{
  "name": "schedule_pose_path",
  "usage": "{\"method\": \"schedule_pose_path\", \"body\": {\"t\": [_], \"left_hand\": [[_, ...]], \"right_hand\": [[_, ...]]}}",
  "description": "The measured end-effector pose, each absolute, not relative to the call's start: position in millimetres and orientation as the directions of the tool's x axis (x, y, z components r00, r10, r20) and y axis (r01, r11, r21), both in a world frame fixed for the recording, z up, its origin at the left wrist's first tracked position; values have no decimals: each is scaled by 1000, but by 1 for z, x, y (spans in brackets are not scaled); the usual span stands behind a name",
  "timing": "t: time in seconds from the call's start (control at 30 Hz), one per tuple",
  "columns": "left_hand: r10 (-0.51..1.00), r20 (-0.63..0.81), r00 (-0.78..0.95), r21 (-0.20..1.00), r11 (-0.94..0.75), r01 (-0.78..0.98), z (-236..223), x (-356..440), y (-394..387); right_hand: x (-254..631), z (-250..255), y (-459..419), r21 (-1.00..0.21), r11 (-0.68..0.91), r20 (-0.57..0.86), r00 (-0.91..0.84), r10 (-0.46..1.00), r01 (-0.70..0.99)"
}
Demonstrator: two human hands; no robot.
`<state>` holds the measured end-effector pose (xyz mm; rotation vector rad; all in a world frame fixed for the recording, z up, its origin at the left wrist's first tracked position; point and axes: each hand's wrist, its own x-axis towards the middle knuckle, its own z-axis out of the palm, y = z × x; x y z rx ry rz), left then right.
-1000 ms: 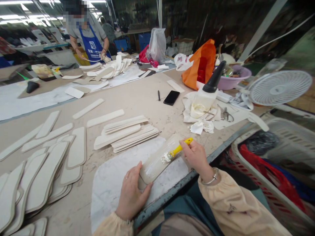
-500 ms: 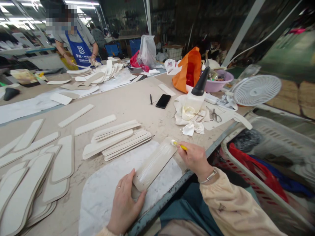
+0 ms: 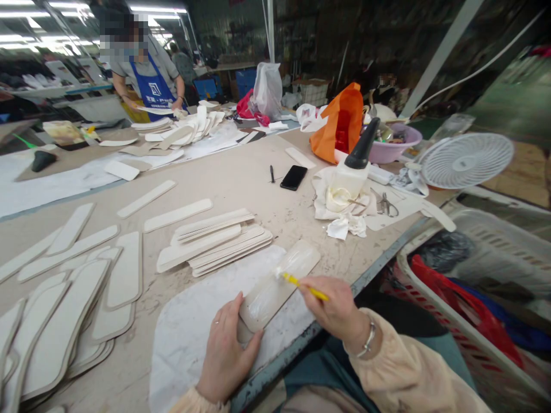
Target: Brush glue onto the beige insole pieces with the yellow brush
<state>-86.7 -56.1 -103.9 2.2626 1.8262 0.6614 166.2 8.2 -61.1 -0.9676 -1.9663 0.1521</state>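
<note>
A long, round-ended pale strip (image 3: pixel 263 304) lies slantwise on a white sheet (image 3: pixel 181 338), its upper face wet and shiny. My left hand (image 3: pixel 230 341) rests at the strip's near end, thumb and fingers spread apart and touching its edges. In my right hand (image 3: pixel 333 307) is a small brush with a yellow handle (image 3: pixel 305 285). The brush's whitish tip meets the strip around its middle. Left of the sheet sits a stack of similar strips (image 3: pixel 232 249). More rounded pieces (image 3: pixel 73 321) overlap in a loose pile at the far left.
A white bottle with a black top (image 3: pixel 350 178) stands on a cloth, by scissors (image 3: pixel 386 205) and crumpled tissue (image 3: pixel 346 226). Farther off are a phone (image 3: pixel 293 177), an orange bag (image 3: pixel 338 129) and a fan (image 3: pixel 467 160). A basket (image 3: pixel 456 304) adjoins the table's right edge. Someone in a blue apron (image 3: pixel 152 86) works across.
My right hand has drawn the brush from the strip's far end back toward its middle. My left hand stays at the near end. The whole view has shifted slightly.
</note>
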Motion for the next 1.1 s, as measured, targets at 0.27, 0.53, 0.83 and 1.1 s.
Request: {"method": "schedule_pose_path", "body": {"t": [0.27, 0.53, 0.83, 1.1], "left_hand": [[959, 242, 149, 401, -239, 884, -100, -85, -56], [960, 243, 136, 427, -232, 874, -102, -84, -56], [968, 211, 135, 427, -216, 878, -97, -84, -57], [967, 221, 128, 429, -214, 877, -100, -83, -56]], "right_hand": [[179, -77, 23, -240, 657, 661, -375, 650, 715], [132, -56, -21, -521, 754, 581, -481, 657, 400], [197, -73, 17, -327, 546, 639, -245, 729, 772], [132, -55, -27, -756, 554, 431, -371, 823, 350]]}}
